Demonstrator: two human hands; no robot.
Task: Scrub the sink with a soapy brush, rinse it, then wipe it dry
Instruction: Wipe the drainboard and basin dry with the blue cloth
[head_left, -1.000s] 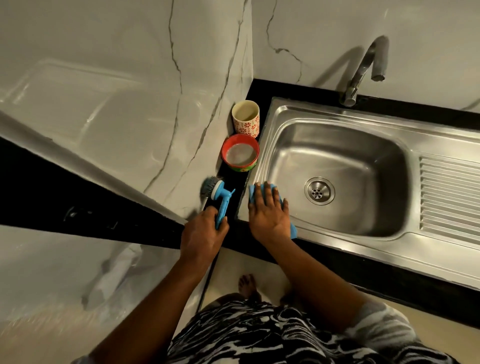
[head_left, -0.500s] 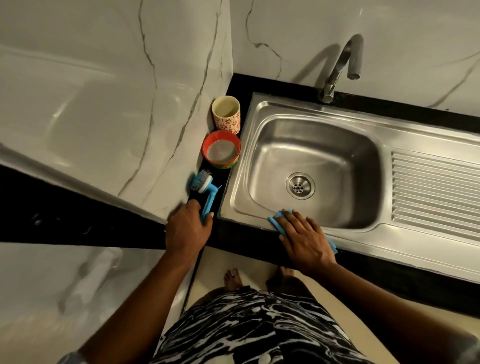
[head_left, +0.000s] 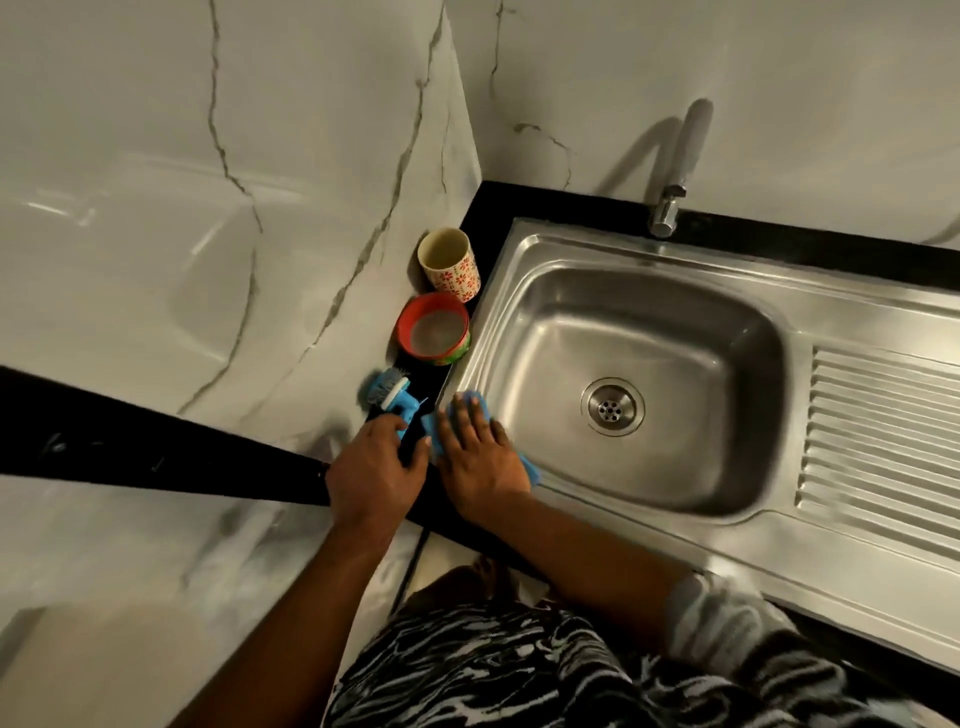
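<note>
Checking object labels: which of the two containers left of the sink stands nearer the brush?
The red bowl, just beyond the blue brush; the floral cup stands farther back.

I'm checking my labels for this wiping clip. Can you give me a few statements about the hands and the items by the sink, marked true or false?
1. The right hand lies flat on a blue cloth at the near left corner of the sink. True.
2. The left hand is empty. False: it grips the handle of the blue brush, which is over the black counter.
3. The red bowl sits inside the basin. False: it stands on the counter left of the sink, beside the floral cup.
4. The drain is uncovered. True.
</note>
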